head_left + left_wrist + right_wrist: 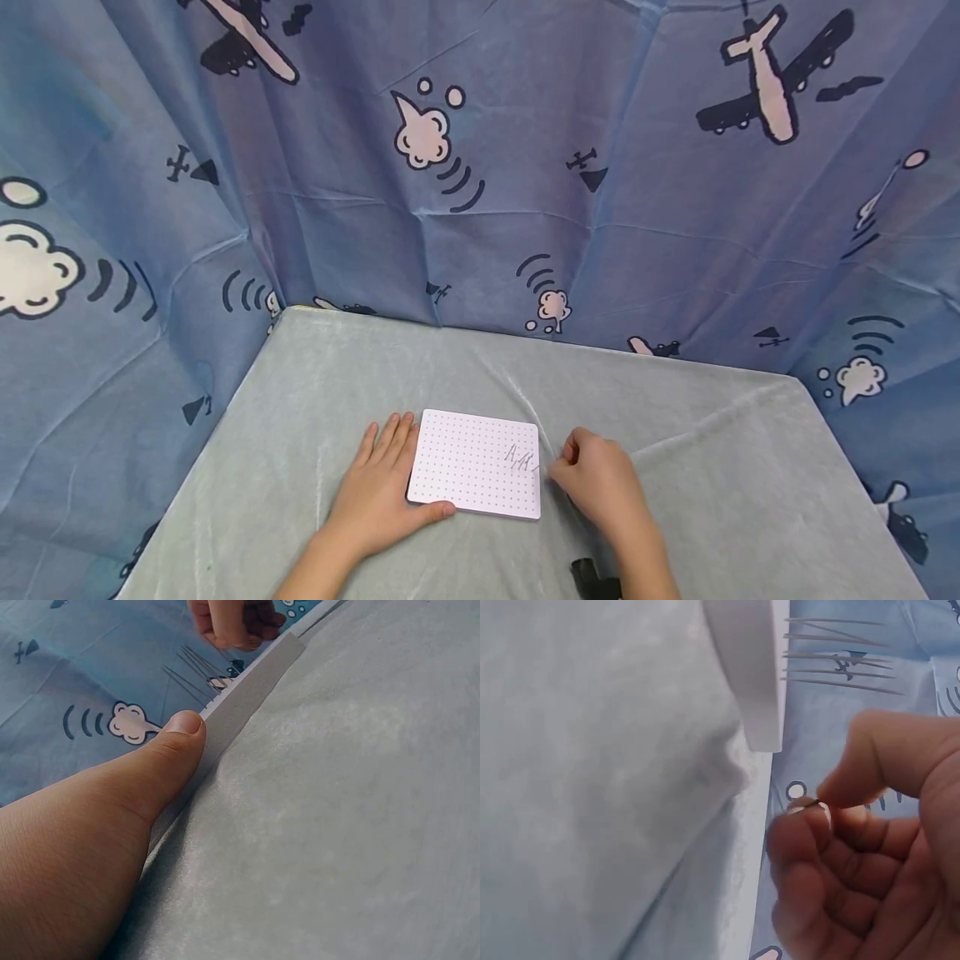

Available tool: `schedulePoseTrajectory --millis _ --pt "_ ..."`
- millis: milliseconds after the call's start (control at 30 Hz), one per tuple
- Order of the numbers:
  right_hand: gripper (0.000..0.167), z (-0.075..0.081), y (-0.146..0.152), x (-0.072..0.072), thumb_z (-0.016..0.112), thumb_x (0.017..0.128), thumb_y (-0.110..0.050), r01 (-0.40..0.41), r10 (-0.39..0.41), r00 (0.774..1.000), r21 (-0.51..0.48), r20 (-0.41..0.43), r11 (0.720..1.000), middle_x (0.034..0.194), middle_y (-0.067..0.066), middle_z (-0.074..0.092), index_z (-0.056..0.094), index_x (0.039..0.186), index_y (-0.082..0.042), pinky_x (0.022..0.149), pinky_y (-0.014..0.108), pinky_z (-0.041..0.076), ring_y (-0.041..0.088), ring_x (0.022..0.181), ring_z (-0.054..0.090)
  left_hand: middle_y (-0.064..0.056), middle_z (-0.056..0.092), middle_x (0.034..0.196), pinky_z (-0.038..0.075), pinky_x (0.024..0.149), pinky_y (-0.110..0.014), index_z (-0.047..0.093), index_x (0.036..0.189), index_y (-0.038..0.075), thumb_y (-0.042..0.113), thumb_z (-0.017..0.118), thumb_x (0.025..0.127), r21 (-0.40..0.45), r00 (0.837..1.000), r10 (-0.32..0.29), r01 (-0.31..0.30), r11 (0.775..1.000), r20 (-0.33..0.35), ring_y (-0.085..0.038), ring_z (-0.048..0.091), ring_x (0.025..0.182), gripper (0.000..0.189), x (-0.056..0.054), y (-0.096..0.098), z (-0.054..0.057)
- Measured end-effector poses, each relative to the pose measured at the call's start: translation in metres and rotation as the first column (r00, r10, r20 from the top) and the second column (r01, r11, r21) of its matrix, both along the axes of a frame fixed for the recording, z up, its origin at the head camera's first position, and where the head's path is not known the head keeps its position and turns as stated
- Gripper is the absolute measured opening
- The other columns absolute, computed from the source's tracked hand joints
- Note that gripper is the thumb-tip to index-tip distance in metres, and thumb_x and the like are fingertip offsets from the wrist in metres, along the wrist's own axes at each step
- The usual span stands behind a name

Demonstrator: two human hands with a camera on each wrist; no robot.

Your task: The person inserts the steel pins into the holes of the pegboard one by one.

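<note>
A white board (472, 462) dotted with rows of small holes lies on the cloth. Several thin metal pins (840, 667) stand up from its right part. My left hand (378, 496) lies along the board's left edge, fingers straight; its thumb (176, 739) touches the front edge. Just off the right edge, my right hand (600, 479) has thumb and index fingertips together. They pinch a thin pin (812, 801), seen nearly end-on as a small dark tip in the right wrist view. The other fingers are curled; most of this pin is hidden.
Grey plush cloth (750, 500) covers the table. A blue curtain (510, 167) printed with planes and clouds hangs behind and at the sides. Beside my right forearm is a black object (592, 579), cut off by the lower frame edge.
</note>
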State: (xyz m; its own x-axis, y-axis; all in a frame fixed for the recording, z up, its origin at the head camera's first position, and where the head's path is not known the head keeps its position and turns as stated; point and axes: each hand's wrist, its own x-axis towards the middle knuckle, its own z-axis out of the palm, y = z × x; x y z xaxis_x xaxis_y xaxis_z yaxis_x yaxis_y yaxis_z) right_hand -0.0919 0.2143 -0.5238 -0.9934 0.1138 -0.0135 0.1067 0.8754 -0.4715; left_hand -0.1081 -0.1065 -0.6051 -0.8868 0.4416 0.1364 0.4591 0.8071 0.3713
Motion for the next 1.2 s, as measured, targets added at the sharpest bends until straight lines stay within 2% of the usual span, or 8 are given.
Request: schedulePoseTrajectory --millis 167,333,500,667,833,1000,1067,1200 --pt "0.019 0.004 -0.002 0.000 0.069 0.076 -0.001 -0.012 0.007 0.999 -0.097 -0.051 0.995 0.066 -0.003 0.051 0.057 0.078 -0.016 0.052 0.027 0.038 0.015 0.059 0.049 -0.018 0.028 0.178 0.002 0.137 -0.051 0.031 0.171 -0.001 0.099 0.051 0.083 -0.006 1.000 0.001 -0.001 1.000 -0.003 -0.033 0.017 0.167 0.134 0.000 0.000 -0.001" --pt "0.025 0.008 -0.006 0.002 0.069 0.075 0.004 -0.031 0.003 0.989 -0.186 -0.149 0.982 0.069 -0.005 0.055 0.061 0.085 -0.018 0.054 0.024 0.043 0.013 0.063 0.053 -0.018 0.028 0.178 0.002 0.137 -0.050 0.031 0.171 -0.001 0.099 0.050 0.083 -0.011 1.000 0.001 -0.001 1.000 -0.004 -0.032 0.017 0.167 0.134 0.000 0.000 -0.001" --pt "0.030 0.015 -0.011 0.005 0.072 0.077 0.006 -0.096 0.035 0.977 -0.282 -0.212 0.955 0.073 -0.009 0.062 0.063 0.087 -0.020 0.058 0.024 0.051 0.011 0.067 0.060 -0.018 0.029 0.177 0.003 0.137 -0.051 0.032 0.170 -0.001 0.099 0.051 0.083 -0.002 1.000 0.000 0.000 1.000 -0.006 -0.033 0.018 0.167 0.134 0.000 0.000 -0.001" --pt "0.032 0.019 -0.017 0.007 0.078 0.082 0.008 -0.185 0.114 0.970 -0.350 -0.215 0.918 0.078 -0.010 0.066 0.065 0.086 -0.021 0.059 0.025 0.054 0.011 0.069 0.063 -0.018 0.029 0.177 0.004 0.137 -0.051 0.032 0.170 -0.001 0.099 0.052 0.083 0.003 1.000 0.000 0.000 1.000 -0.001 -0.033 0.018 0.167 0.134 -0.001 0.000 -0.001" --pt "0.036 0.019 -0.022 0.009 0.080 0.081 0.009 -0.243 0.165 0.958 -0.354 -0.236 0.903 0.073 -0.013 0.064 0.066 0.082 -0.024 0.053 0.025 0.051 0.008 0.064 0.061 -0.019 0.030 0.177 0.005 0.137 -0.052 0.032 0.170 -0.001 0.099 0.053 0.083 -0.001 1.000 0.001 -0.001 1.000 -0.010 -0.033 0.019 0.167 0.134 0.000 0.000 0.001" --pt "0.037 0.016 -0.029 0.010 0.081 0.080 0.009 -0.334 0.264 0.934 -0.326 -0.239 0.884 0.071 -0.016 0.064 0.066 0.079 -0.026 0.048 0.024 0.050 0.005 0.061 0.059 -0.018 0.030 0.177 0.006 0.137 -0.051 0.033 0.170 -0.001 0.098 0.053 0.083 -0.003 1.000 0.005 -0.005 1.000 -0.005 -0.033 0.020 0.167 0.134 0.000 0.000 0.001" --pt "0.038 0.014 -0.032 0.011 0.082 0.080 0.008 -0.347 0.286 0.931 -0.306 -0.229 0.886 0.070 -0.017 0.064 0.066 0.079 -0.027 0.047 0.024 0.049 0.004 0.060 0.058 -0.018 0.030 0.177 0.006 0.137 -0.051 0.033 0.170 -0.001 0.098 0.053 0.083 -0.003 1.000 0.005 -0.005 1.000 -0.006 -0.033 0.021 0.167 0.134 0.000 0.000 0.000" --pt "0.041 0.013 -0.036 0.011 0.084 0.080 0.005 -0.329 0.284 0.937 -0.240 -0.201 0.913 0.067 -0.018 0.062 0.063 0.076 -0.031 0.046 0.023 0.048 0.002 0.057 0.055 -0.019 0.032 0.176 0.009 0.137 -0.053 0.035 0.169 -0.002 0.098 0.054 0.083 0.002 0.999 0.004 -0.004 1.000 -0.034 -0.035 0.024 0.166 0.133 0.000 0.000 -0.001"
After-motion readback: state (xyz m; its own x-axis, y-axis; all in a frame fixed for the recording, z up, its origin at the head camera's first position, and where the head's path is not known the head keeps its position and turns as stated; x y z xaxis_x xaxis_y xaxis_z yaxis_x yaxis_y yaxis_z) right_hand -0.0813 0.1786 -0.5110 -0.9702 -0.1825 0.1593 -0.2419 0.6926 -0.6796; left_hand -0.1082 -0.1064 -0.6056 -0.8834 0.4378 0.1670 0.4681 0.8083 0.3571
